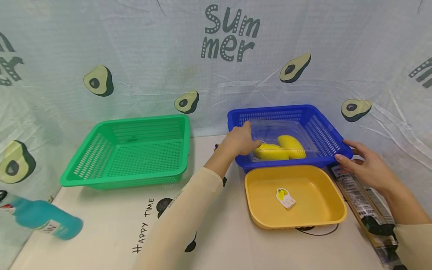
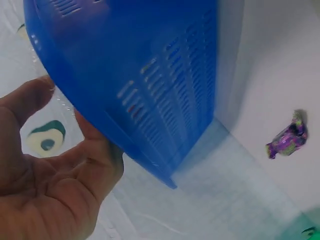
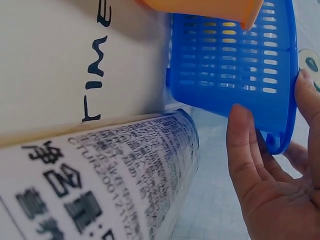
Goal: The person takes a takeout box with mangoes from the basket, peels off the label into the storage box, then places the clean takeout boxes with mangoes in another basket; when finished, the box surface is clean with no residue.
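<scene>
Blue basket (image 1: 324,125) sits at the back right of the bench (image 1: 111,221), just behind the yellow tray (image 1: 297,195). Inside it: a clear plastic clamshell (image 1: 287,137) with two yellow fruit-shaped pieces (image 1: 280,148) (mango or similar, can't tell).

Left hand (image 1: 241,140) reaches over the basket's left rim, fingers on the near left corner of the clamshell; the left wrist view shows thumb and palm loosely cupped against the basket's outer wall. Contact yes, firm pinch can't tell.

Right hand (image 1: 362,165) is flat and relaxed, fingertips resting on the basket's right front corner, holding nothing; looks like steadying only.

Progress, my read: the clamshell is not lifted, so everything past the reach is still to do. Yellow tray holds only a small fruit tag (image 1: 285,197). Green basket (image 1: 131,152) at left holds nothing visible.

Around: long printed package (image 1: 361,198) beside the right hand, teal bottle (image 1: 40,219) lying far left, wrapped candy (image 2: 287,141) on the bench left of the blue basket.
</scene>
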Tool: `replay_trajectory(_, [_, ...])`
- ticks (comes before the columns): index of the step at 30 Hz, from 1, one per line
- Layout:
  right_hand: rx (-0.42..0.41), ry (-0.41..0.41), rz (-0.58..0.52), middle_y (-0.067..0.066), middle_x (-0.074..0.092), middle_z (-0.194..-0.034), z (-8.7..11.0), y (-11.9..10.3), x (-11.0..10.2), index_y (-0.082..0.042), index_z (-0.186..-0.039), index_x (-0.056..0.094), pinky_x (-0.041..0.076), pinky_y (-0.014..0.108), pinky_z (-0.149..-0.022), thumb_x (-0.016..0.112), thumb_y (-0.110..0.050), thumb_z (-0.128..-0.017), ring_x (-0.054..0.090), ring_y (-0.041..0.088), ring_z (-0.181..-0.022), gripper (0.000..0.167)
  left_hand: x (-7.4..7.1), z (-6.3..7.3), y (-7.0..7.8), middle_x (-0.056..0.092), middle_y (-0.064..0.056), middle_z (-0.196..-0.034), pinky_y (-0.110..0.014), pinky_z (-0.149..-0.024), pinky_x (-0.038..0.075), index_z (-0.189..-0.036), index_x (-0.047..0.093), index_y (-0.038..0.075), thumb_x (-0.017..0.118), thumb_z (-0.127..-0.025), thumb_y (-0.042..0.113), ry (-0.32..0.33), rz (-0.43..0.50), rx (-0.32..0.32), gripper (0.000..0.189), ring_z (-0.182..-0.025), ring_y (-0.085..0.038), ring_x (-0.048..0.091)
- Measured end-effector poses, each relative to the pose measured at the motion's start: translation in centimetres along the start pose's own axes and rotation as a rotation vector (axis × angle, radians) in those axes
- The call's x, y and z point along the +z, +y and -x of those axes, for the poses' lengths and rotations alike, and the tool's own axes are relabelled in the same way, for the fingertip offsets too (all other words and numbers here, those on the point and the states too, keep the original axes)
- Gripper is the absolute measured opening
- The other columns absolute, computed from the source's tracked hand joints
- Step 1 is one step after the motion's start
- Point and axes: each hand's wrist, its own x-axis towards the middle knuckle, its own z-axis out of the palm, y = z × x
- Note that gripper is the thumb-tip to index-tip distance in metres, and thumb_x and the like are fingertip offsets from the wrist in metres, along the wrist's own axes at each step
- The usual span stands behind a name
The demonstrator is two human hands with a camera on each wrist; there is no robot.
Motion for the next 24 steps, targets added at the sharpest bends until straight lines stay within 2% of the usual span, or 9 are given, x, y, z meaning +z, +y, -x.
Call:
replay_trajectory(1, [-0.002,0.003,-0.007,0.041,0.047,-0.136,0.0,0.1,0.1,0.003,-0.161,0.02,0.057,0.017,-0.064,0.061,-0.027,-0.105,0.065,-0.005,-0.078,0.076,0.1,0.0,0.2,0.061,-0.014,-0.143,-0.041,-0.09,0.058,-0.164,0.017,0.01,0.06,-0.102,0.046,-0.002,-0.026,-0.007,0.084,-0.101,-0.026,0.069])
replay_trajectory(3, [-0.006,0.01,-0.015,0.041,0.046,-0.135,0.0,0.2,0.2,0.002,-0.161,0.019,0.057,0.019,-0.063,0.06,-0.026,-0.105,0.065,-0.005,-0.077,0.076,0.4,0.1,0.7,0.06,-0.014,-0.143,-0.04,-0.09,0.058,-0.165,0.015,0.009,0.058,-0.104,0.044,0.001,-0.07,-0.018,0.082,-0.108,-0.028,0.069])
replay_trajectory(8, [-0.02,0.022,-0.048,0.043,0.044,-0.136,0.1,0.5,0.5,0.003,-0.161,0.018,0.058,0.021,-0.062,0.06,-0.022,-0.105,0.066,-0.002,-0.076,0.075,1.1,0.4,1.5,0.054,-0.015,-0.15,-0.043,-0.105,0.052,-0.161,0.029,0.008,0.056,-0.105,0.04,0.019,-0.177,-0.003,0.07,-0.135,-0.034,0.055])
replay_trajectory(12, [-0.021,0.02,-0.056,0.043,0.04,-0.14,0.0,0.3,0.3,0.003,-0.162,0.017,0.059,0.021,-0.062,0.06,-0.023,-0.105,0.066,-0.003,-0.078,0.075,1.3,0.8,1.5,0.055,-0.013,-0.148,-0.043,-0.105,0.052,-0.156,0.039,0.009,0.056,-0.104,0.041,0.025,-0.207,0.03,0.063,-0.133,-0.033,0.056])
replay_trajectory(15, [-0.005,0.015,-0.047,0.042,0.042,-0.137,0.2,0.2,0.4,0.003,-0.162,0.017,0.059,0.021,-0.063,0.059,-0.024,-0.106,0.065,-0.004,-0.078,0.075,1.1,1.3,0.8,0.055,-0.011,-0.148,-0.043,-0.107,0.05,-0.155,0.04,0.011,0.056,-0.104,0.042,0.005,-0.202,0.113,0.062,-0.133,-0.031,0.056])
replay_trajectory(20, [0.001,0.002,-0.067,0.041,0.047,-0.13,0.6,0.3,1.0,0.003,-0.162,0.015,0.06,0.024,-0.064,0.059,-0.025,-0.106,0.068,-0.001,-0.079,0.076,0.0,3.0,-1.5,0.044,-0.009,-0.153,-0.041,-0.112,0.046,-0.156,0.041,0.02,0.059,-0.103,0.044,-0.087,-0.168,0.32,0.061,-0.137,-0.023,0.049])
replay_trajectory(22, [-0.014,0.001,-0.071,0.04,0.047,-0.128,0.5,0.2,0.9,0.004,-0.161,0.015,0.06,0.025,-0.063,0.058,-0.024,-0.106,0.069,0.0,-0.078,0.076,-0.6,3.8,-2.3,0.041,-0.009,-0.153,-0.041,-0.113,0.045,-0.156,0.041,0.022,0.061,-0.102,0.044,-0.092,-0.144,0.37,0.062,-0.135,-0.022,0.049])
replay_trajectory(24, [-0.028,-0.005,-0.062,0.04,0.047,-0.128,0.3,0.1,0.6,0.005,-0.161,0.014,0.06,0.024,-0.063,0.057,-0.023,-0.107,0.068,-0.001,-0.079,0.075,-1.2,4.5,-3.1,0.043,-0.009,-0.151,-0.04,-0.113,0.045,-0.156,0.042,0.021,0.062,-0.102,0.043,-0.069,-0.118,0.39,0.061,-0.133,-0.023,0.05])
